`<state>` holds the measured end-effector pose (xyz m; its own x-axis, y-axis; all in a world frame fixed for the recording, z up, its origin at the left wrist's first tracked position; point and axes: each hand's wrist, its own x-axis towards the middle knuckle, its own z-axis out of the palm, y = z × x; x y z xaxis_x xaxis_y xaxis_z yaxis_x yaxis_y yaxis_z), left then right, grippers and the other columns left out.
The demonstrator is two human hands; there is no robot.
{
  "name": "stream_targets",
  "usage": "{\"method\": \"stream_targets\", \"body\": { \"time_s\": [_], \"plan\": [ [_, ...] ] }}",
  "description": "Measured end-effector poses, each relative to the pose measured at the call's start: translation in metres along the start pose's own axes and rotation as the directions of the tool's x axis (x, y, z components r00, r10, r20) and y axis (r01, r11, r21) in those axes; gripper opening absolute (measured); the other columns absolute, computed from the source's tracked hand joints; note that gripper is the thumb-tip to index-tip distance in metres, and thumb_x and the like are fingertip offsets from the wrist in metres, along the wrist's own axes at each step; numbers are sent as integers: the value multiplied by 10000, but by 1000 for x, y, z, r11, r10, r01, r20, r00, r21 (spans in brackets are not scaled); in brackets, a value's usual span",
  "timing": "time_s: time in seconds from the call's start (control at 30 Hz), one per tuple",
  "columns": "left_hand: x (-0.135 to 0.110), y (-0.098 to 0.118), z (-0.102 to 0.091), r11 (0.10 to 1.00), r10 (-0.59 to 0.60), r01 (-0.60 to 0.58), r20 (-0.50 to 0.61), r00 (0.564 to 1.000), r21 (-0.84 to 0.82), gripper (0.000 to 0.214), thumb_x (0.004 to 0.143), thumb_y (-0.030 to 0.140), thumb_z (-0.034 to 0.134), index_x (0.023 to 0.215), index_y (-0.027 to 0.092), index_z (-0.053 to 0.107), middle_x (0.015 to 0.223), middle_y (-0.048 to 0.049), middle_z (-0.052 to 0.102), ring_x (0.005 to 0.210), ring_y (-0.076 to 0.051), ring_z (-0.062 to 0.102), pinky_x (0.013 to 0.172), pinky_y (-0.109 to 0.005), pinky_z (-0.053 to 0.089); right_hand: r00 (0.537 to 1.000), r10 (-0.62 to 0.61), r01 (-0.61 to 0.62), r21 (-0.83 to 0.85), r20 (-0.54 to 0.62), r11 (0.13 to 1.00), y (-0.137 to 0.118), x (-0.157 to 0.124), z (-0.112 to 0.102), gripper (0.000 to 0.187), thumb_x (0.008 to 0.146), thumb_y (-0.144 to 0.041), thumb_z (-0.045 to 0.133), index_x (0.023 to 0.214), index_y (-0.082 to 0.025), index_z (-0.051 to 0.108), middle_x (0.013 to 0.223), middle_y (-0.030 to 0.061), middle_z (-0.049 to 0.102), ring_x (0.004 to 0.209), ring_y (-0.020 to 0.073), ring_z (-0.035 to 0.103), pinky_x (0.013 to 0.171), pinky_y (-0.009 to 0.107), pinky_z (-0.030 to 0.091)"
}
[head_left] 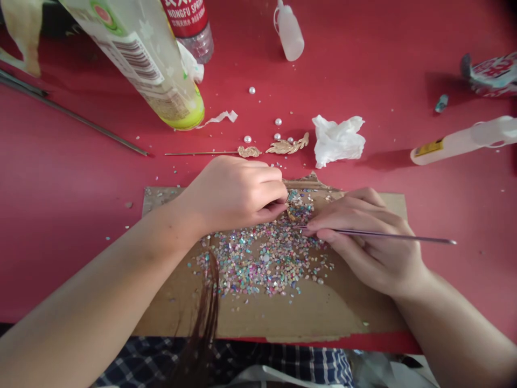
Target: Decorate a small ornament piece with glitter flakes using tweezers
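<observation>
My left hand (238,194) is closed, its fingertips pinching a small gold ornament (290,209) with fine ribs; much of it is hidden behind the fingers. Pinched in my right hand (367,237) is a thin metal stick tool (396,235), its tip pointing left just below the ornament. Whether the tip touches anything is too small to tell. Under both hands, many tiny coloured shell-like chips (258,264) are spread over a piece of cardboard (291,318). Beyond my left hand lie a gold leaf ornament (287,145) and a gold hairpin-like stick (202,154).
Several pearl beads (247,139) and a crumpled white tissue (338,140) lie behind the cardboard. A tall drink bottle (149,70), a red-labelled water bottle (197,43), a small squeeze bottle (291,37) and a glue bottle (456,141) surround the work. A metal rod (89,118) lies left.
</observation>
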<state>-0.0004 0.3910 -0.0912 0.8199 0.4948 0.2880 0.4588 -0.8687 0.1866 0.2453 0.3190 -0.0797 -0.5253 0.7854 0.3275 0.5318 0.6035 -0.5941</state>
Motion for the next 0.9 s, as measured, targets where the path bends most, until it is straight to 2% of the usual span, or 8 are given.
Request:
{"method": "stream_targets", "body": {
  "time_s": [0.2, 0.4, 0.9],
  "plan": [
    [-1, -2, -2, 999, 41, -41, -26, 999, 13, 292, 1025, 237, 522, 802, 221, 710, 786, 21, 735, 706, -122, 639, 613, -286, 389, 996, 35, -36, -17, -80, 999, 5, -2, -8, 122, 1015, -166, 629, 1005, -273, 686, 813, -20, 791, 750, 201, 751, 779, 403, 453],
    [-1, -3, -3, 997, 65, -62, -64, 996, 44, 284, 1018, 224, 539, 783, 214, 698, 770, 27, 723, 687, -123, 628, 610, -290, 400, 995, 82, -86, -62, -65, 994, 7, -1, -10, 110, 1033, -194, 614, 996, -285, 665, 841, -11, 788, 745, 220, 750, 796, 432, 449],
    [0, -2, -4, 997, 53, -51, -20, 998, 58, 301, 1029, 235, 524, 774, 228, 683, 746, 32, 712, 673, -119, 625, 607, -298, 390, 996, 59, -63, -65, -67, 996, 9, 0, -9, 94, 1024, -186, 619, 988, -249, 679, 840, 0, 796, 772, 199, 757, 785, 394, 449]
  ]
}}
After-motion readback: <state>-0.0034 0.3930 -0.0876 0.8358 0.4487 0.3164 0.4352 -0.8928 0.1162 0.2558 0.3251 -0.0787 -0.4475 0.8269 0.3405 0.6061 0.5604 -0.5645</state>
